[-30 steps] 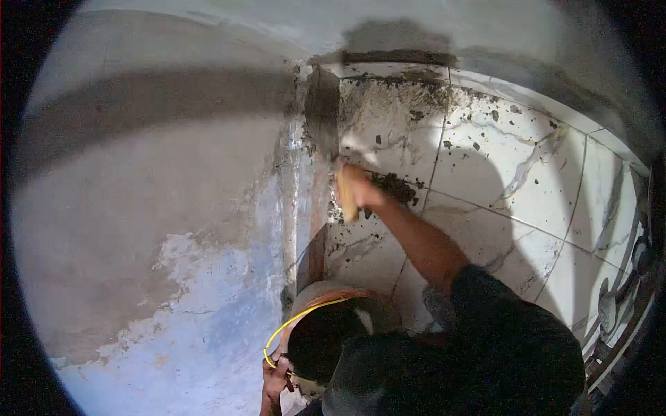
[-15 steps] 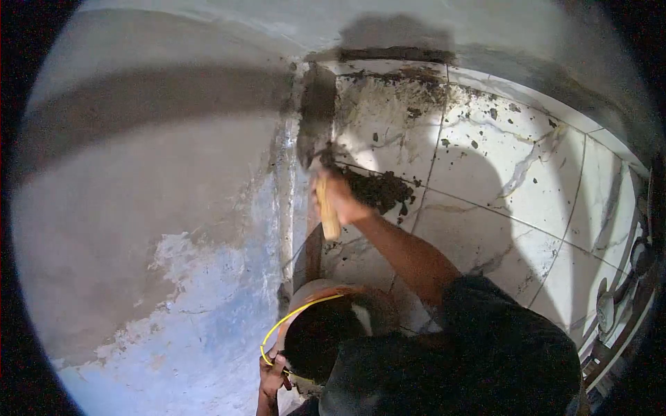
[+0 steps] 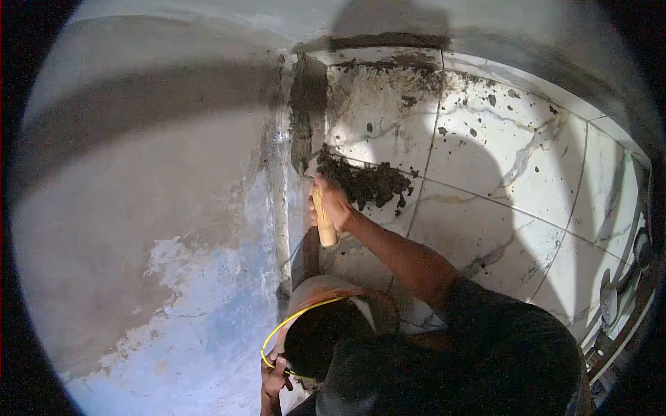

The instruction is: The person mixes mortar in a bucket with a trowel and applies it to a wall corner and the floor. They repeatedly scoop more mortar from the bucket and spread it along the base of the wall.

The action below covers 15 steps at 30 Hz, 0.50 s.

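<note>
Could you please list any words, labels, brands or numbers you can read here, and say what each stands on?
There is no readable text here. The wooden trowel handle in the right hand, the bucket whose yellow bail the left hand grips, the marbled tiles and the plastered wall all show no lettering.

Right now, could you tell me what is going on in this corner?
A person's right hand grips a wooden-handled trowel, its blade up where the plastered wall meets the marble-look tiles. A heap of dark mortar lies on the tiles beside that hand. The left hand holds the yellow handle of a bucket low in the view.
</note>
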Motion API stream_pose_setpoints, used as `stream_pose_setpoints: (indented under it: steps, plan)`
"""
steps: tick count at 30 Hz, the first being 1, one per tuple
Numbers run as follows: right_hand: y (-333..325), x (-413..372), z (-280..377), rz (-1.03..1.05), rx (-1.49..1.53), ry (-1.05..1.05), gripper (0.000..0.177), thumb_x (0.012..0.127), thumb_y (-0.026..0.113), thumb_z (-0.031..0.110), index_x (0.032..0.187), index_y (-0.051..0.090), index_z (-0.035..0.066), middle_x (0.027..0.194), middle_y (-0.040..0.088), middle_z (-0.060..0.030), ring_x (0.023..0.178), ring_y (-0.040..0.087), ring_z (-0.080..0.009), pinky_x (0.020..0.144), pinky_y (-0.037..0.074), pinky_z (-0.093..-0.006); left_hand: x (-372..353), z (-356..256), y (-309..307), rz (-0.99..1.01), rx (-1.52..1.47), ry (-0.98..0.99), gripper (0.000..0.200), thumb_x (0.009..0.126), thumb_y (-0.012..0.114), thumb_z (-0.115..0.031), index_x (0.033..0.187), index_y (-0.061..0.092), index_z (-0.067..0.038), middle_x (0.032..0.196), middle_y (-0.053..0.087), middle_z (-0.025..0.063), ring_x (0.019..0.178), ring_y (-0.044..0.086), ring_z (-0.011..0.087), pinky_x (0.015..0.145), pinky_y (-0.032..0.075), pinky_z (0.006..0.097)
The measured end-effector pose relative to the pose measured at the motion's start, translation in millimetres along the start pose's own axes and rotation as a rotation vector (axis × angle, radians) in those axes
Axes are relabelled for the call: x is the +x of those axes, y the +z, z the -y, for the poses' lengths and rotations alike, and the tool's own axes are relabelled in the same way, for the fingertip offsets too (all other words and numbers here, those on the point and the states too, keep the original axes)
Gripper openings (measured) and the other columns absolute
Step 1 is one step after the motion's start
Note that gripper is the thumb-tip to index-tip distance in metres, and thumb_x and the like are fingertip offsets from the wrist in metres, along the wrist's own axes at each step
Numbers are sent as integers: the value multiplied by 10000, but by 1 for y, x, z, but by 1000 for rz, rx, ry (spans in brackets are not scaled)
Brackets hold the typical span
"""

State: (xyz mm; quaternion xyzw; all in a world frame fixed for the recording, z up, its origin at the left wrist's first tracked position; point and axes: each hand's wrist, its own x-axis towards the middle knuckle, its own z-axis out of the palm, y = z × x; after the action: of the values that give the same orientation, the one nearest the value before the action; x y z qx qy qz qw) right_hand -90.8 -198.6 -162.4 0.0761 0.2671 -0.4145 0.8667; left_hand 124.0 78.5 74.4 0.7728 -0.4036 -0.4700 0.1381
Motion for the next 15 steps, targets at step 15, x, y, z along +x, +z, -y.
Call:
stream_pose_setpoints:
  steps: [15]
  plan:
    - [-6,19,1,80,72,106,439,846,414,579,758,443,150,596,442,-23,472,425,-171,444,386,-352,6,28,-10,-45,-58,42,454,859,599,-312,1204,527,-26,610,518,-58,478,434,36,421,336,202]
